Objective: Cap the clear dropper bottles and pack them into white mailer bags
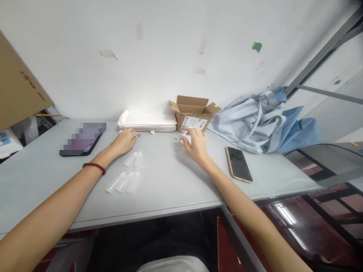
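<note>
My left hand (124, 141) rests on the grey table (176, 185), fingers curled, just in front of a stack of white trays (147, 121); whether it holds anything I cannot make out. My right hand (196, 145) is closed over a bunch of small white pieces (181, 139) in front of an open cardboard box (193, 113). Several clear plastic squeeze bottles with thin nozzles lie between my arms: two (134, 158) nearer the left hand and three (124, 182) closer to me.
A phone (238, 164) lies face up right of my right arm. A dark tablet (82, 139) sits at the left. Blue cloth (263, 121) is heaped at the back right. A large cardboard box (17, 87) stands at the far left. The wall is close behind.
</note>
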`<state>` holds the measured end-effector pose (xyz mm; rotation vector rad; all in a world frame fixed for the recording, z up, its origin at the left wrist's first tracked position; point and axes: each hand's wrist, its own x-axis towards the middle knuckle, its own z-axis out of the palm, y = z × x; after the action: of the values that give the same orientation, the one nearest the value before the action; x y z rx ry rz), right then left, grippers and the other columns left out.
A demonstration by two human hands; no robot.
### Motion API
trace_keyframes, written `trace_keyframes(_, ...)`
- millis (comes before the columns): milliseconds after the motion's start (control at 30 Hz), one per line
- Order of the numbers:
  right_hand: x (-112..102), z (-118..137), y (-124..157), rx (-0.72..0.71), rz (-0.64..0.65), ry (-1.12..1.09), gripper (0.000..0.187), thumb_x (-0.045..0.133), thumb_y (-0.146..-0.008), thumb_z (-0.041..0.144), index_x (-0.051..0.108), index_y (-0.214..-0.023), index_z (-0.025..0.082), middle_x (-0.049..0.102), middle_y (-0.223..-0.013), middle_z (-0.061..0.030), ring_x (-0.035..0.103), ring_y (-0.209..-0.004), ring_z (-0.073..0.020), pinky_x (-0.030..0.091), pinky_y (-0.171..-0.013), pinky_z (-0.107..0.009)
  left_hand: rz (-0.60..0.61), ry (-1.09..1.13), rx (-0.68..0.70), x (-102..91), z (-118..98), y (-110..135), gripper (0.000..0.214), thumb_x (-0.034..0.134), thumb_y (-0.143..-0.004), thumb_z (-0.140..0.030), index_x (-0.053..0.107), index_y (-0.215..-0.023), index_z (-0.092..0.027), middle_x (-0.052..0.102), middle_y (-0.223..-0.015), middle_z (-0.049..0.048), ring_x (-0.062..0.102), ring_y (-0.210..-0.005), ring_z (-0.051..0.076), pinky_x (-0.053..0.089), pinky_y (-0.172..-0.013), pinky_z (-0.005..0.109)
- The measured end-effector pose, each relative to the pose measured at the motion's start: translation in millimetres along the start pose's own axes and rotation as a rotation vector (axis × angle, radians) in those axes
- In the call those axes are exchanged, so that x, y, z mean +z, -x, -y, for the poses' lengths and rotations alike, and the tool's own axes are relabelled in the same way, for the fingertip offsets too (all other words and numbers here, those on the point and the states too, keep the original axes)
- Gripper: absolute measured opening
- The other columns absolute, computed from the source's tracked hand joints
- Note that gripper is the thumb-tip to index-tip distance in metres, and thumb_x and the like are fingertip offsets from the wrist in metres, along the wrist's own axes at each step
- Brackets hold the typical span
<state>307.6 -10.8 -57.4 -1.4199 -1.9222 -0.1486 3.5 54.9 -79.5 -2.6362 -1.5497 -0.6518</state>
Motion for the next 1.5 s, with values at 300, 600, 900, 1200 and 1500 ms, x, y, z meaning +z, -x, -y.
trace_keyframes(300, 0.6, 79.8, 46.0, -0.647, 0.673, -0.497, 0.048, 0.051, -0.093, 0.043, 0.051, -0.132, 0.015, 0.059, -0.091, -0.0072, 0.055, -0.085, -0.0175, 0.043, -0.084, -0.03, 0.04, 0.003, -0.107, -13.5, -20.7, 1.6, 0.039, 0.041, -0.079, -0.025, 0.071, -0.101, -0.014, 0.071, -0.101, 0.0157, 0.064, -0.097, 0.03, 0.047, -0.09, 0.04)
trace_keyframes(600, 9.6, 86.2, 56.0, -0.766, 0.647, -0.374, 0.051, 0.046, -0.092, 0.054, 0.053, -0.134, 0.026, 0.053, -0.092, -0.0045, 0.051, -0.083, -0.0163, 0.041, -0.083, -0.03, 0.004, 0.157, -0.183, -22.1, -42.7, 4.3, 0.035, 0.048, -0.074, -0.025, 0.07, -0.099, -0.014, 0.072, -0.097, 0.0142, 0.067, -0.086, 0.028, 0.05, -0.082, 0.036)
trace_keyframes(900, 9.0, 84.0, 53.8, -0.725, 0.664, -0.321, 0.047, 0.041, -0.094, 0.052, 0.058, -0.119, 0.017, 0.061, -0.093, -0.0078, 0.057, -0.084, -0.0178, 0.041, -0.083, -0.031, -0.03, 0.289, -0.193, -30.3, -67.1, 6.3, 0.031, 0.054, -0.07, -0.026, 0.072, -0.093, -0.015, 0.073, -0.093, 0.0104, 0.067, -0.081, 0.026, 0.05, -0.083, 0.036)
trace_keyframes(1200, 12.3, 63.1, 42.7, -0.614, 0.567, -0.271, 0.034, 0.042, -0.096, 0.041, 0.059, -0.113, 0.017, 0.061, -0.083, -0.0071, 0.056, -0.075, -0.0179, 0.041, -0.079, -0.031, -0.018, 0.82, -0.469, -43.5, -78.3, 11.0, 0.029, 0.074, -0.061, -0.032, 0.071, -0.086, -0.017, 0.072, -0.089, 0.007, 0.066, -0.089, 0.024, 0.051, -0.08, 0.036)
trace_keyframes(1500, 9.7, 52.9, 32.0, -0.474, 0.341, -0.33, 0.026, 0.043, -0.096, 0.034, 0.057, -0.107, 0.016, 0.06, -0.083, -0.0076, 0.055, -0.078, -0.0188, 0.043, -0.075, -0.03, 0.058, 1.246, -0.588, -52.5, -95.5, 15.4, 0.027, 0.081, -0.059, -0.026, 0.069, -0.08, -0.016, 0.069, -0.081, 0.0033, 0.064, -0.081, 0.018, 0.048, -0.087, 0.035)
